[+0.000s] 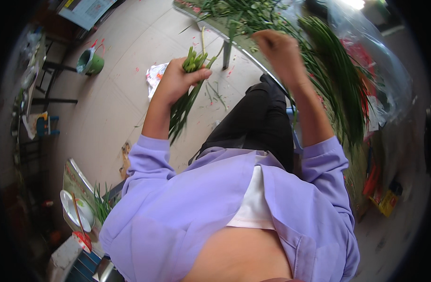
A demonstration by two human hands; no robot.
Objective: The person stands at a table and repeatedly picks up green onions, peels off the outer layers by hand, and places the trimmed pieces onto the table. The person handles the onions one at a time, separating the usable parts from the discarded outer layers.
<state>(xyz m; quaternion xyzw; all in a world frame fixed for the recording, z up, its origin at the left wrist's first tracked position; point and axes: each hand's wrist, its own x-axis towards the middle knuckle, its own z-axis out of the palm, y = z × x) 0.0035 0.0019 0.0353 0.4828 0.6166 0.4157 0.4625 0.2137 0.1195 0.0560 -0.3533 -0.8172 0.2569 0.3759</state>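
My left hand is closed around a bunch of long green stems, their thick ends pointing up and the thin leaves hanging below the fist. My right hand, blurred, is raised over the edge of a table; whether its fingers hold anything cannot be seen. Just right of it lies a large bundle of long green leaves, with loose leaves and cut bits scattered around on the table.
Clear plastic sheeting lies beyond the bundle. A green bucket with a liner stands on the left. On the floor are a white cloth or bag and scraps. A white bowl sits at lower left.
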